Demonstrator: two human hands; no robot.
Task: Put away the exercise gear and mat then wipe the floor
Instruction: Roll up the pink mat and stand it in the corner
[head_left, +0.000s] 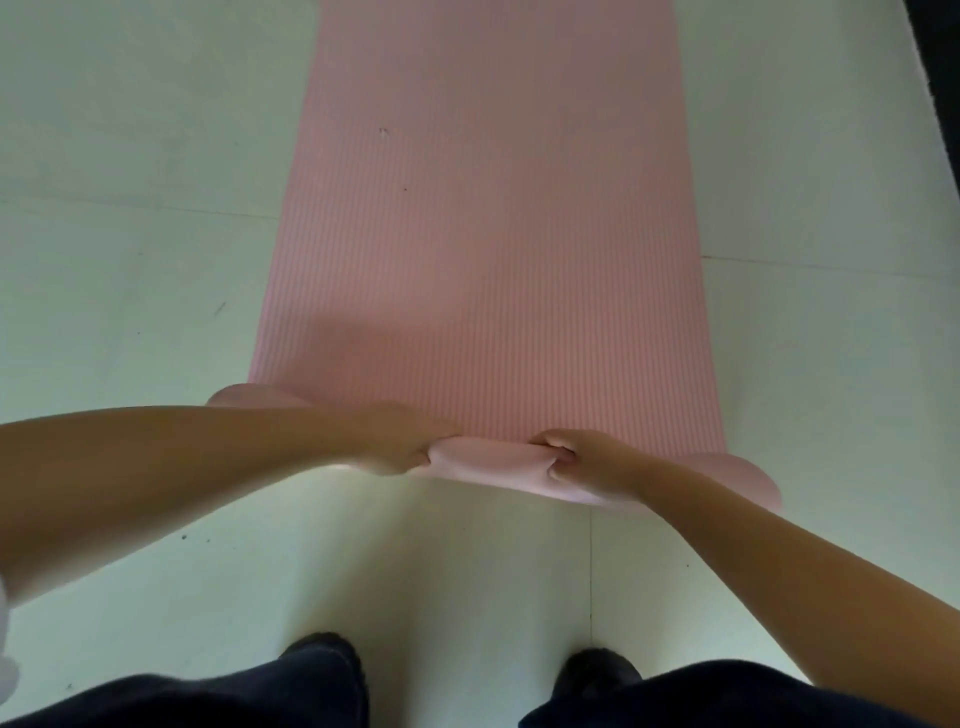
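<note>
A pink ribbed exercise mat (488, 234) lies flat on the pale floor and stretches away from me to the top of the view. Its near end is curled up into a small roll (488, 465). My left hand (400, 447) grips the roll left of its middle, fingers curled round the edge. My right hand (582, 462) grips it right of the middle, thumb and fingers tucked into the fold. The roll's two ends bulge out beyond my arms on both sides.
Pale tiled floor (130, 260) surrounds the mat on both sides. A dark object (940, 78) borders the top right corner. My legs in dark trousers and my dark shoes (322, 660) stand just behind the roll.
</note>
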